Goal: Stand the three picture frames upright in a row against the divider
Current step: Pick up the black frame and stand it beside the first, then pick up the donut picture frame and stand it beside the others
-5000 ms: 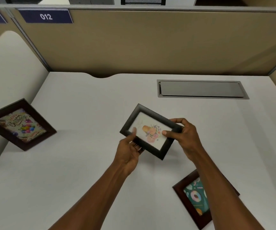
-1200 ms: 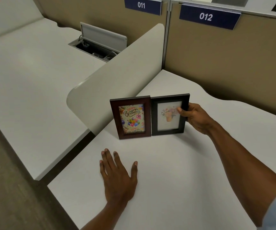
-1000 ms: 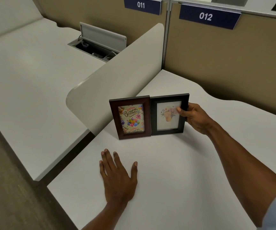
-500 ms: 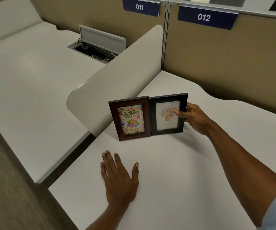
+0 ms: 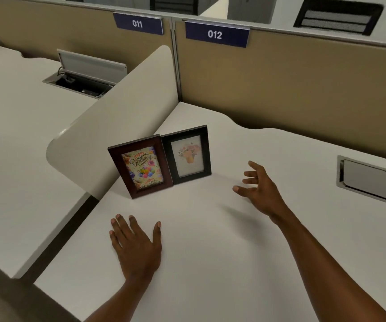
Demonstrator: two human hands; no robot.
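Observation:
Two picture frames stand upright side by side, leaning on the cream side divider (image 5: 122, 126). The brown birthday frame (image 5: 141, 168) is on the left, and the black flower frame (image 5: 188, 155) touches its right edge. My right hand (image 5: 258, 188) hovers open above the desk, a short way right of the black frame, holding nothing. My left hand (image 5: 135, 244) lies flat on the white desk (image 5: 210, 252) in front of the frames, fingers spread. The third frame is out of view.
A tan back partition (image 5: 292, 89) with signs 011 and 012 closes the far side. A shut cable hatch (image 5: 373, 180) sits in the desk at right. The neighbouring desk at left has an open cable hatch (image 5: 87, 75).
My right hand has let go of the black frame and pulled back to the right. The frame stays standing. My view has swung right.

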